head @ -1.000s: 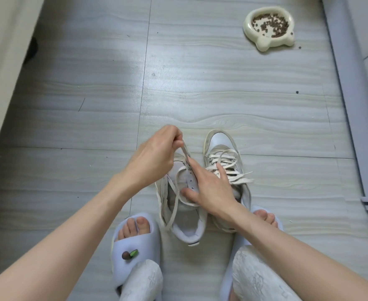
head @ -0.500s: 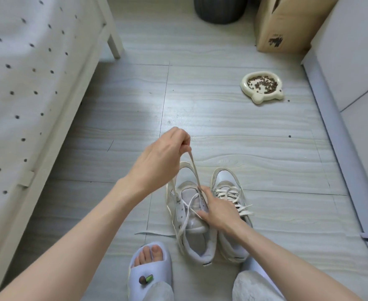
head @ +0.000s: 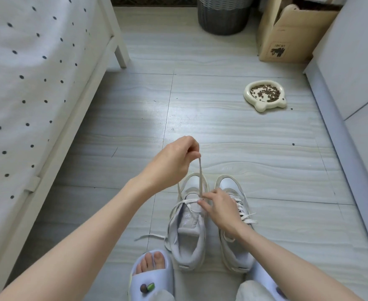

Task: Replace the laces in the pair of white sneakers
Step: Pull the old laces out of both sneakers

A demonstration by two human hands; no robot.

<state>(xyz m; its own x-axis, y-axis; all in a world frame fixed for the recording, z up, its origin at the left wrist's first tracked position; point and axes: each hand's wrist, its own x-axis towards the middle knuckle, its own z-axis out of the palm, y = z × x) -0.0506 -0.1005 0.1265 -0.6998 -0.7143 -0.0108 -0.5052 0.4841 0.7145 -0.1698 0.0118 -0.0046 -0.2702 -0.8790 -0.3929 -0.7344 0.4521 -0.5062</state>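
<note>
Two white sneakers stand side by side on the floor in front of me. The left sneaker point(head: 188, 231) has its lace point(head: 200, 177) partly pulled out, with a loose end trailing on the floor to its left. My left hand point(head: 174, 161) pinches the lace and holds it taut above the shoe. My right hand point(head: 220, 208) rests on the left sneaker's eyelet area, fingertips pinching where the lace comes out. The right sneaker point(head: 235, 227) is laced, partly hidden under my right wrist.
A bed point(head: 37, 83) with a dotted sheet runs along the left. A pet food bowl point(head: 265, 95) sits on the floor at right, a grey bin point(head: 223, 16) and a cardboard box point(head: 287, 38) farther back. My slippered left foot point(head: 151, 276) is near the shoes. A grey cabinet point(head: 352, 72) lines the right.
My left hand has drawn the lace higher and tauter out of the left sneaker. The camera tilted up, bringing the bed, bin and box into view.
</note>
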